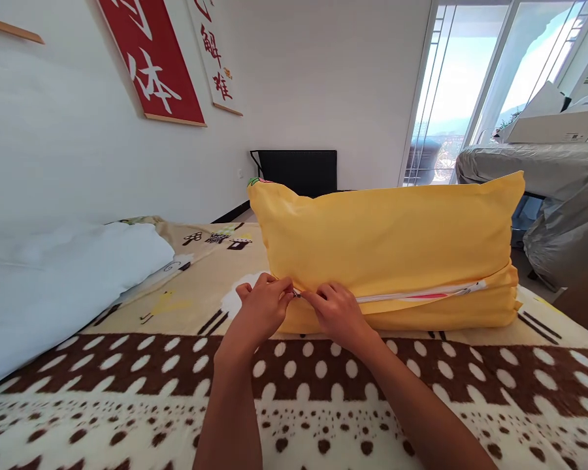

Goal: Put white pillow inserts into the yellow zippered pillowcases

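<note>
A yellow pillowcase [392, 241] stands on its long side on the bed, plump with its filling. Along its lower front runs a zipper [387, 297], parted to the right of my hands, with white and pink showing in the gap. At the zipper's left end sits a small dark slider [296, 295]. My left hand [264, 307] is closed on the pillowcase's edge just left of the slider. My right hand [340, 314] is closed, its fingertips at the slider's pull from the right; the exact grip is partly hidden.
A white pillow or quilt [59, 281] lies at the left. Under everything spreads a patterned brown and cream blanket [294, 405]. Beyond the bed stand a black panel [298, 171] and, at the right, grey-covered furniture [558, 176] with a box [553, 127] on top.
</note>
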Motion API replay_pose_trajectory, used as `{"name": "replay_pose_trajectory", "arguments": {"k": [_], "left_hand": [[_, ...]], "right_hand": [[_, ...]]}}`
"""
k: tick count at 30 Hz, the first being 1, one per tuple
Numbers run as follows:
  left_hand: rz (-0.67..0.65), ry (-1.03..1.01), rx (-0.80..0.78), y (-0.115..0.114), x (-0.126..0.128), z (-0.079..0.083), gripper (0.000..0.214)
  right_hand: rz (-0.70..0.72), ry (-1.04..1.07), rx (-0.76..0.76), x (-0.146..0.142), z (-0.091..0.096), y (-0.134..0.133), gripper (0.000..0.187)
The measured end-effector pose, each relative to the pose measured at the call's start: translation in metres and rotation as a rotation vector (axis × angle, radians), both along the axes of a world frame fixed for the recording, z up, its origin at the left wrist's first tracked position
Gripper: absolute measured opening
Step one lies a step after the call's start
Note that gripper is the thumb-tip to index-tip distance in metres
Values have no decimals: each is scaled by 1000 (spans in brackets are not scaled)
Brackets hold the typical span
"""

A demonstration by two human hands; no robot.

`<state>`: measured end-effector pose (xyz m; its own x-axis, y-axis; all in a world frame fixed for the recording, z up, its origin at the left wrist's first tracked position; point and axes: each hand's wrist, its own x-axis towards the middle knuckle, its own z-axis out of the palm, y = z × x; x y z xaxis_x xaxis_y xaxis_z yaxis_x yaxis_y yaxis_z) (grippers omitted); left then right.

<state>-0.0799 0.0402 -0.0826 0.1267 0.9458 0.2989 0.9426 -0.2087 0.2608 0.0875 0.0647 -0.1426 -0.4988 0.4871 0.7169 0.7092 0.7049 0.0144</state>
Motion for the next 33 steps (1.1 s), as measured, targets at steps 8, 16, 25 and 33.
{"name": "replay_pose_trajectory", "arguments": {"k": [8,16,25,33], "left_hand": [[-156,-158,17,3,-8,1,21],[-209,-251,203,20,-1,-16,14],[-185,-293,118,19,9,-12,15],[-204,-152,148,17,2,-12,19]], "right_hand": [[14,81,-5,3,-1,2,28],[-3,117,-40,6,-2,5,26],[-10,120,-45,6,1,3,25],[-15,110,-82,7,0,3,24]]}}
